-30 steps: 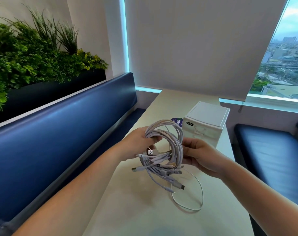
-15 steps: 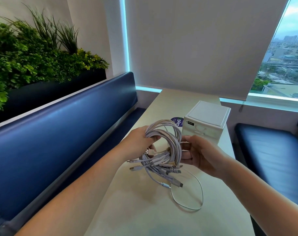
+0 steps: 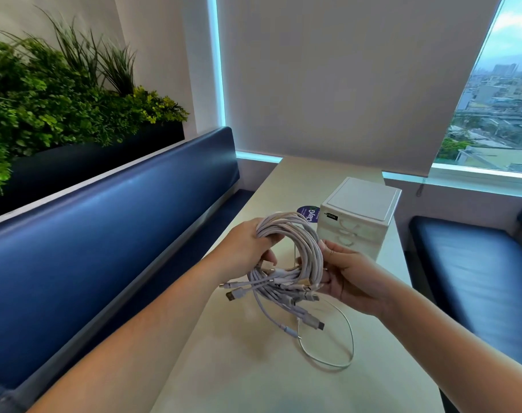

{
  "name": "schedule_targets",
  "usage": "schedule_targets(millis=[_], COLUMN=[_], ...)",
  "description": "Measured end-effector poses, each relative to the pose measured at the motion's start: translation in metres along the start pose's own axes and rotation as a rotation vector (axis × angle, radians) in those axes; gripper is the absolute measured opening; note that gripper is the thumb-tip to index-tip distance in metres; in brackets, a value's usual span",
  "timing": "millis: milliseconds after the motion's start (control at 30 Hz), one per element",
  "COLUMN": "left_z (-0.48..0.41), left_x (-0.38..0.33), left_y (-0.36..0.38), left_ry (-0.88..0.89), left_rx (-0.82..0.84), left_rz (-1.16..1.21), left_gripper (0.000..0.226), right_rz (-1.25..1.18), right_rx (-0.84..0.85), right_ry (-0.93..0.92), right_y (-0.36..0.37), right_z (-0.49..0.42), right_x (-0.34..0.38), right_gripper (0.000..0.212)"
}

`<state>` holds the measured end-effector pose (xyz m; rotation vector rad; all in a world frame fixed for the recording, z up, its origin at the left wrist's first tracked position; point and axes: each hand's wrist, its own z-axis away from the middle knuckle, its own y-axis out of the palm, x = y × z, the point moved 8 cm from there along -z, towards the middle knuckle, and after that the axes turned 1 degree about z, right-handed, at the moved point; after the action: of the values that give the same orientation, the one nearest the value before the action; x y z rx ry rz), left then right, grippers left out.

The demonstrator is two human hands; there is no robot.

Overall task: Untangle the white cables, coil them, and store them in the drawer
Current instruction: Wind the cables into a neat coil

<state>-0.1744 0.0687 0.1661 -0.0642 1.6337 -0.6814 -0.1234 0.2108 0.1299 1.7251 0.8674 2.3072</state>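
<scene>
Clasping the white cables (image 3: 295, 248) mid-frame, left grip (image 3: 247, 248) and right grip (image 3: 350, 278) may tighten knots if plugs (image 3: 315, 324) snag.

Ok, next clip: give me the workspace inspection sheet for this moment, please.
Surface: pale table, narrow, running toward the window.
Job's things: white cable bundle, tangled, held above the table; small white drawer unit behind it, drawers look shut.
Clutter: round blue sticker or disc beside the drawer unit.
Grippers: left hand grips the bundle's upper left; right hand holds its right side.
Cables: several plug ends stick out below the bundle; one thin loop trails onto the table.
Surroundings: blue bench on the left, planter of greenery above it, lowered blind, city view outside.
</scene>
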Motion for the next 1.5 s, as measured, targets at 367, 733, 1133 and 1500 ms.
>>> schedule_targets(millis=[367, 733, 1133, 1500], left_z=[-0.003, -0.003, -0.005, 0.000], left_x=[0.002, 0.006, 0.010, 0.001], left_y=[-0.001, 0.001, -0.002, 0.012], left_ry=[-0.008, -0.030, -0.041, -0.099], left_rx=[-0.063, 0.007, -0.060, 0.077], left_rz=[-0.042, -0.024, -0.131, 0.010], left_gripper=[0.015, 0.021, 0.018, 0.030], right_rz=[0.097, 0.061, 0.393, 0.554], right_rx=[-0.086, -0.093, -0.196, -0.250], right_ry=[-0.053, -0.082, -0.146, -0.208], right_y=[-0.009, -0.005, -0.012, -0.009], right_z=[-0.002, -0.010, -0.006, -0.006], right_x=[0.009, 0.004, 0.027, 0.035], right_gripper=[0.025, 0.025, 0.019, 0.015])
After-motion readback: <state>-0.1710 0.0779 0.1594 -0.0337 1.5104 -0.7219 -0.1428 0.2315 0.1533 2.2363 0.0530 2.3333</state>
